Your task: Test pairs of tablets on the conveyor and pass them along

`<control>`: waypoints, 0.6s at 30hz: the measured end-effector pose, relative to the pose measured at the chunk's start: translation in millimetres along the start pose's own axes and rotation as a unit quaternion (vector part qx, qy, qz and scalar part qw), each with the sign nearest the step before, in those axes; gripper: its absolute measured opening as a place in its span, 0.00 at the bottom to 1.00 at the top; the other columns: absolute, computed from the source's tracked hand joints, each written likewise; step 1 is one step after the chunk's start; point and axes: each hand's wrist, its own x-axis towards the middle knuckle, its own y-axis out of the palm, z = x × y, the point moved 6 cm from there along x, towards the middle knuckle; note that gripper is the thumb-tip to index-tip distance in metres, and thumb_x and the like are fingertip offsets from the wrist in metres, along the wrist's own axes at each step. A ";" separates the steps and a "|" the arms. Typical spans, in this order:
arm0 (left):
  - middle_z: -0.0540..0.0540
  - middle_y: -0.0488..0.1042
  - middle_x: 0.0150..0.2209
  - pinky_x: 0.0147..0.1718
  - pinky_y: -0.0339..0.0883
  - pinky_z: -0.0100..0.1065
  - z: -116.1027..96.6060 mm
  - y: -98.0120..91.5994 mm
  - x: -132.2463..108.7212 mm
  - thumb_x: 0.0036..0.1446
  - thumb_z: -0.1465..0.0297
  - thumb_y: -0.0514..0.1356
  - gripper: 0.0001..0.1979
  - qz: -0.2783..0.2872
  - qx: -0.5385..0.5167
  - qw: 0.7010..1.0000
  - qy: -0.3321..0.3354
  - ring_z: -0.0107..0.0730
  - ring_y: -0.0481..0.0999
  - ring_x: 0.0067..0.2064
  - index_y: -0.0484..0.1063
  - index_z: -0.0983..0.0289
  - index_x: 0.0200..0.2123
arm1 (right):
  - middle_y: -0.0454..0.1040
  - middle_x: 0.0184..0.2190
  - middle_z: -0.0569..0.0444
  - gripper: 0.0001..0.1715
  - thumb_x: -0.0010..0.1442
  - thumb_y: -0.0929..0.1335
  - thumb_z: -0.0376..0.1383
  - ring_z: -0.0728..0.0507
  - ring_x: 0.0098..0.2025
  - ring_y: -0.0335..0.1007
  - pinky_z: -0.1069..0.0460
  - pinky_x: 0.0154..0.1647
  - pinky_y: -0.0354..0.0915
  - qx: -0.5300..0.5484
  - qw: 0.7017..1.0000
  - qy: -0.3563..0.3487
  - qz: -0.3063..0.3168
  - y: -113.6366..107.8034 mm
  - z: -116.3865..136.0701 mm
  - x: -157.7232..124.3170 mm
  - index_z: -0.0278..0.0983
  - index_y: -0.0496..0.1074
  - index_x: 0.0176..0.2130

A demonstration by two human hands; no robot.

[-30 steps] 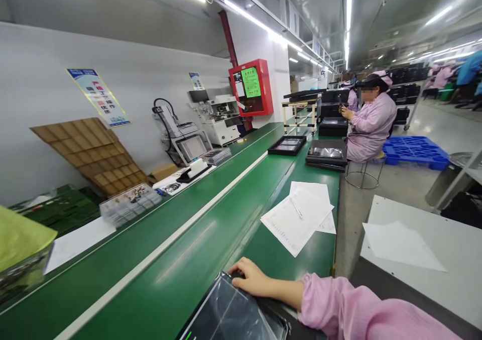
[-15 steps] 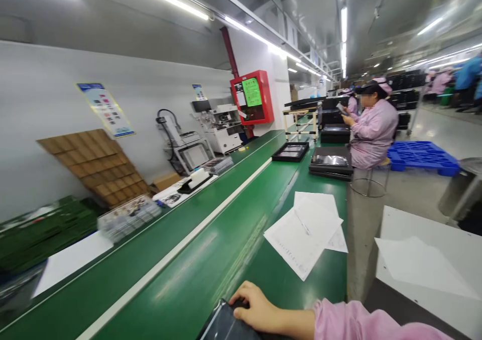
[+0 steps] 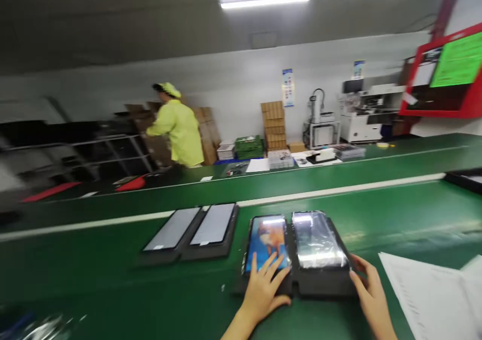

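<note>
My left hand (image 3: 262, 286) lies with fingers spread on the lower part of a tablet (image 3: 268, 234) whose lit screen shows a colourful picture. Beside it on the right is another tablet (image 3: 316, 239), its dark, glossy screen covered with reflective film. Each rests on a black foam-like holder (image 3: 326, 284). My right hand (image 3: 371, 292) grips the right edge of that second holder, thumb toward me and fingers behind. To the left, two more tablets with pale grey screens, one of them the nearer tablet (image 3: 214, 223), lie on dark holders.
White sheets (image 3: 433, 295) lie right of my right hand. A pale strip (image 3: 339, 192) runs along the green bench (image 3: 181, 295). Behind are stacked green crates (image 3: 248, 147), cartons and machines. A person in yellow (image 3: 181, 129) stands at the far left. A black tray (image 3: 465, 179) is at right.
The view has swung left, from along the bench to across it. My left hand and the row of tablets have come into view. The co-worker in pink is out of view.
</note>
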 end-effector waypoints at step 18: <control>0.65 0.65 0.59 0.64 0.34 0.71 104.7 -55.8 -23.8 0.53 0.77 0.68 0.23 -0.158 0.014 0.926 -0.341 0.59 0.58 0.64 0.69 0.62 0.53 | 0.78 0.38 0.47 0.30 0.47 0.66 0.59 0.35 0.39 0.75 0.45 0.39 0.74 -0.052 0.992 0.010 0.117 30.1 -8.5 -4.3 0.39 0.76 0.37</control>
